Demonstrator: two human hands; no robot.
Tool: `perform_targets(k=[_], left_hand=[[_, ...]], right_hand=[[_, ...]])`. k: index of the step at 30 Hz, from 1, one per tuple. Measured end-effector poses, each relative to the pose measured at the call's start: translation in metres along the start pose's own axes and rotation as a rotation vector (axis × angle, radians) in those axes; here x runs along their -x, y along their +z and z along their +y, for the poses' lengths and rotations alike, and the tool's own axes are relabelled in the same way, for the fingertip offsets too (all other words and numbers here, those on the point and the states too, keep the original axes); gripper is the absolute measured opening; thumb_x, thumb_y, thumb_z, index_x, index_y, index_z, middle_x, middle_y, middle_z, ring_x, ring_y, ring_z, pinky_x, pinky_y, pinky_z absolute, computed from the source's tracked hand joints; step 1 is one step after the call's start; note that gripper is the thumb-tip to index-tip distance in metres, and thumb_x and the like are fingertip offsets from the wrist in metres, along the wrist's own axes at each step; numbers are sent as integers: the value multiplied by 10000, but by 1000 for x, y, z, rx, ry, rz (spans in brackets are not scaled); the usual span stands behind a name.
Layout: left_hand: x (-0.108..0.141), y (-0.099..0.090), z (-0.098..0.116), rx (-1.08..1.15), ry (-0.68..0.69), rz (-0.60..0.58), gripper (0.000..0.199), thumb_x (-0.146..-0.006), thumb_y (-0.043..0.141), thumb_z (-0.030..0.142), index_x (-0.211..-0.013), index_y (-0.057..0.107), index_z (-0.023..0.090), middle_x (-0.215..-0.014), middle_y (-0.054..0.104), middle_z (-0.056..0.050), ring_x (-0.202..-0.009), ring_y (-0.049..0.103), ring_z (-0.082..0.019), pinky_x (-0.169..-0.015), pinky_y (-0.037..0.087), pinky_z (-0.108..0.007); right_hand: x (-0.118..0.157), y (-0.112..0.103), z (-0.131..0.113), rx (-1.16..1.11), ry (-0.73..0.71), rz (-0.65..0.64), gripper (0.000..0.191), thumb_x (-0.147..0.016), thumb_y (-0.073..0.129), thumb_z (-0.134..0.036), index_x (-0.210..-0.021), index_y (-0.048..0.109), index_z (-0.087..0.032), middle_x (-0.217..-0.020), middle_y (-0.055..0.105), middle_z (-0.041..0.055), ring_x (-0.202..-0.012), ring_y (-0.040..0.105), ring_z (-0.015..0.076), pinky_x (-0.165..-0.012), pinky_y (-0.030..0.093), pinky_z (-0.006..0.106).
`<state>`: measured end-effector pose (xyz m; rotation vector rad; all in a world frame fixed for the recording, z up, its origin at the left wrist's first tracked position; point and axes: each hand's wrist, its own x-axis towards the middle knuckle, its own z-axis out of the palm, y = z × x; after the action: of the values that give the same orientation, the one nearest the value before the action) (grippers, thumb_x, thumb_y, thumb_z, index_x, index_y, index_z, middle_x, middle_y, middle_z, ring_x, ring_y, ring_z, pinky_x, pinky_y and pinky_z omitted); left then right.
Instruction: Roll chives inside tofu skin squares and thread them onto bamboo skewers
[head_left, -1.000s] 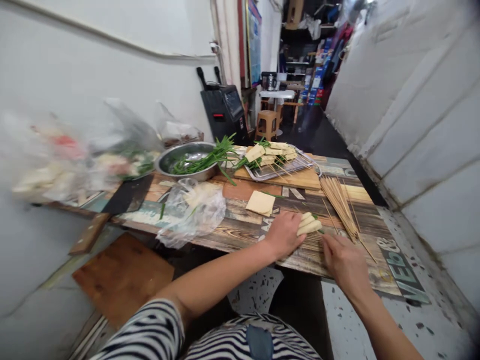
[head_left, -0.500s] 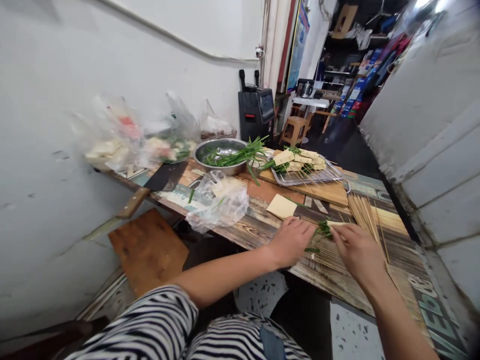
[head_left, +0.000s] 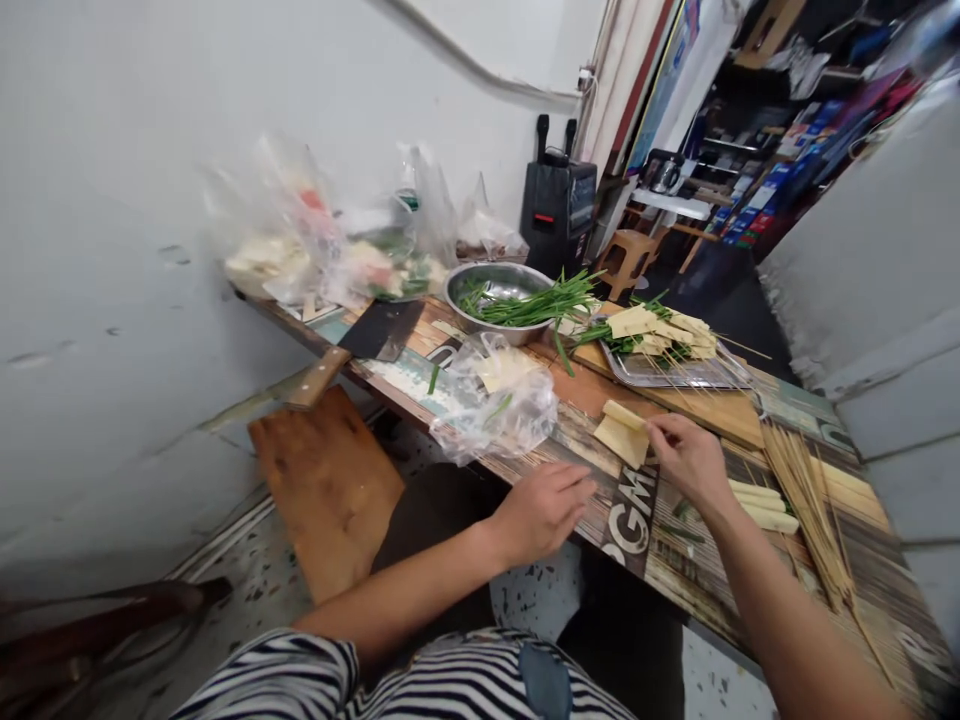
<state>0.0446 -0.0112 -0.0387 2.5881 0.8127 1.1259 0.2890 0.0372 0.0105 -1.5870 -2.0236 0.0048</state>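
A pale tofu sheet (head_left: 621, 443) lies on the wooden table, its far edge curled over. My right hand (head_left: 688, 458) pinches the right end of that curl between thumb and fingers. Just off the table's near edge, my left hand (head_left: 538, 510) is held with fingers loosely stretched and nothing in them. Several pale rolls (head_left: 765, 508) lie to the right, partly behind my right wrist. Beside them is a bundle of thin wooden skewers (head_left: 810, 510). A crumpled clear plastic bag (head_left: 495, 400) with pale sheets in it sits left of the tofu sheet.
A metal tray (head_left: 637, 376) of skewered sheets and greens rests on a wooden board (head_left: 727, 412). Behind the bag stands a steel bowl (head_left: 469, 310) of long green stalks. A cleaver (head_left: 382, 332) lies left, its handle over the edge. Filled plastic bags (head_left: 300, 250) line the wall.
My right hand has left the greens-filled sheet and now grips the other sheet, whose edge has curled. My left hand has drawn back toward me. The view has shifted.
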Motion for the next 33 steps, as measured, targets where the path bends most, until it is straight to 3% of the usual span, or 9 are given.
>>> perform_targets(k=[3, 7, 12, 15, 18, 21, 26, 30, 33], left_hand=[[-2, -7, -4, -64, -89, 96, 355, -933, 419, 225, -1259, 504, 113, -1297, 543, -163, -1227, 485, -237, -1012, 436, -404], [-2, -13, -12, -178, 52, -27, 493, -934, 444, 408, -1347, 426, 139, -1336, 519, -147, -1310, 402, -263, -1107, 291, -472], [5, -14, -18, -224, 70, -131, 428, -930, 417, 485, -1157, 552, 148, -1092, 629, -91, -1145, 511, -231, -1096, 252, -466], [7, -14, -20, -247, 76, -129, 430, -932, 394, 507, -1070, 574, 142, -1057, 611, -92, -1088, 517, -233, -1060, 273, -479], [7, -15, -20, -255, 97, -129, 447, -926, 401, 516, -1068, 572, 128, -1037, 593, -88, -1049, 517, -231, -1038, 289, -468], [6, -15, -18, -256, 96, -132, 436, -918, 428, 512, -1037, 580, 121, -1002, 585, -81, -1010, 510, -224, -1025, 293, -449], [3, -6, -23, -313, 135, -135, 477, -894, 437, 570, -953, 580, 120, -936, 571, -70, -912, 507, -201, -905, 360, -398], [0, 1, -34, -316, 201, -86, 359, -895, 499, 492, -861, 555, 139, -848, 540, -31, -789, 508, -168, -702, 360, -321], [0, 6, -41, -309, 243, 22, 169, -917, 508, 282, -817, 542, 150, -763, 511, -1, -730, 511, -137, -649, 327, -301]], right_hand=[[4, 0, -30, 10, -160, -1, 259, -867, 446, -288, -832, 676, -171, -887, 683, 92, -831, 632, 197, -738, 514, 324], [38, 17, -64, 189, -424, -290, 238, -858, 461, -254, -801, 691, -273, -765, 651, 84, -720, 617, 223, -646, 537, 352], [74, 26, -52, 248, -464, -245, 416, -812, 514, -220, -1153, 634, -425, -1037, 700, 39, -925, 667, 252, -787, 583, 399], [63, 8, -46, 176, -515, -278, 554, -764, 527, -237, -1235, 538, -528, -1033, 712, 1, -876, 685, 260, -719, 601, 414], [8, -15, -60, 156, -513, -289, 439, -816, 473, -243, -1145, 622, -492, -975, 717, 22, -837, 681, 236, -700, 591, 387], [-88, -14, -85, 284, -505, -284, 350, -902, 381, -265, -987, 720, -287, -862, 690, 84, -797, 642, 211, -701, 538, 344], [-239, 55, -126, 698, -470, -532, 331, -920, 436, -330, -1097, 685, -203, -1016, 670, 100, -987, 601, 190, -833, 451, 260], [-281, 110, -138, 796, -458, -648, 381, -779, 642, -399, -1059, 699, -147, -1033, 678, 155, -973, 624, 248, -768, 464, 271], [-287, 120, -139, 840, -488, -705, 281, -793, 617, -333, -955, 721, -129, -959, 699, 154, -922, 648, 238, -752, 464, 263]])
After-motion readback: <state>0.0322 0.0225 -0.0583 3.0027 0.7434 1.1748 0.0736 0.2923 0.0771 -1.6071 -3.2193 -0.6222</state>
